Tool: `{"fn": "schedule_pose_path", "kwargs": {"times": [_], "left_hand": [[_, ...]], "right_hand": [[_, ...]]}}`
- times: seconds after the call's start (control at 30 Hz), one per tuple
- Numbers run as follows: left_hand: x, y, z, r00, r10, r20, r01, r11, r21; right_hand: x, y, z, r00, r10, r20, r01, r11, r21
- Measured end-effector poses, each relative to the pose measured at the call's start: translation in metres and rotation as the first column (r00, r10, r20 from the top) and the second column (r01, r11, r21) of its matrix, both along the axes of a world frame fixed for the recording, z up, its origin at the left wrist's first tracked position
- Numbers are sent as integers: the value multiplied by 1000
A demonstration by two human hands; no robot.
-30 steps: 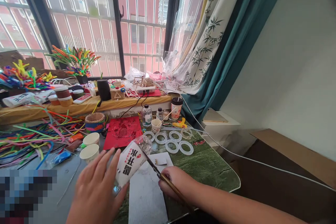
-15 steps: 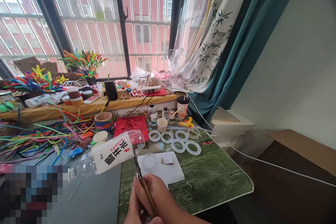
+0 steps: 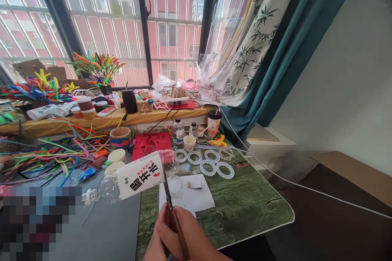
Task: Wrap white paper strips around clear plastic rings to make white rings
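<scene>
A clear plastic water bottle (image 3: 141, 174) with a white printed label lies tilted in the air, cap end pointing lower left. Against its label, near the base end, rests the dark metal tip of a slim tool with a brown wooden handle (image 3: 180, 232); its exact kind is unclear. My right hand (image 3: 194, 230) is closed on that handle. My left hand (image 3: 156, 238) is closed too, pressed against the right around the tool, its fingers partly hidden. Beyond my hands, a white sheet of paper (image 3: 203, 200) carries a small white-and-brown piece (image 3: 194, 185).
Several translucent white rings (image 3: 225, 170) lie on the green tabletop (image 3: 251, 204). Behind them stand a paper cup (image 3: 189, 142), a lidded drink cup (image 3: 213, 123) and a yellow glue gun (image 3: 218, 141). Coloured pipe cleaners (image 3: 61, 149) spread at left. A white cable (image 3: 275, 173) crosses the right side.
The bottle and tool have shifted slightly right, and the bottle's cap end now shows more clearly. Both hands stay closed together; the view has tilted a little.
</scene>
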State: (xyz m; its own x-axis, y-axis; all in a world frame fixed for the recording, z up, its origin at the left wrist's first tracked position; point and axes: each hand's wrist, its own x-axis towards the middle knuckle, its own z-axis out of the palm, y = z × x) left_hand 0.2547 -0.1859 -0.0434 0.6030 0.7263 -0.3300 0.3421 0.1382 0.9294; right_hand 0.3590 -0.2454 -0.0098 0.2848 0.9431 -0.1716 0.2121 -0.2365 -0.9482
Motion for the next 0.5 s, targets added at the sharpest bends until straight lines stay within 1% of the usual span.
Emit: {"fn": "schedule_pose_path", "kwargs": {"times": [0.03, 0.1, 0.17, 0.23, 0.3, 0.37, 0.5], "left_hand": [[-8, -3, -3, 999, -2, 46, 2, 1000, 8], [-17, -8, -5, 994, -12, 108, 16, 999, -37], [-18, -11, -4, 987, -21, 160, 39, 993, -112], [-14, -12, 1, 980, -27, 196, 60, 985, -164], [-9, -12, 7, 978, -40, 206, 74, 984, -160], [-8, -11, 12, 980, -58, 192, 82, 989, -121], [-9, -10, 15, 980, -53, 193, 71, 994, -87]], "right_hand": [[0, 2, -2, 999, -24, 34, 25, 1000, -19], [1, 7, -6, 999, -37, 24, 38, 998, -43], [2, 11, -9, 999, -32, 2, 32, 996, -86], [3, 14, -10, 999, -37, 9, 38, 988, -149], [3, 17, -10, 998, -55, 33, 60, 979, -193], [2, 19, -11, 996, -75, 50, 84, 975, -206], [2, 23, -13, 996, -49, 79, 64, 978, -200]]}}
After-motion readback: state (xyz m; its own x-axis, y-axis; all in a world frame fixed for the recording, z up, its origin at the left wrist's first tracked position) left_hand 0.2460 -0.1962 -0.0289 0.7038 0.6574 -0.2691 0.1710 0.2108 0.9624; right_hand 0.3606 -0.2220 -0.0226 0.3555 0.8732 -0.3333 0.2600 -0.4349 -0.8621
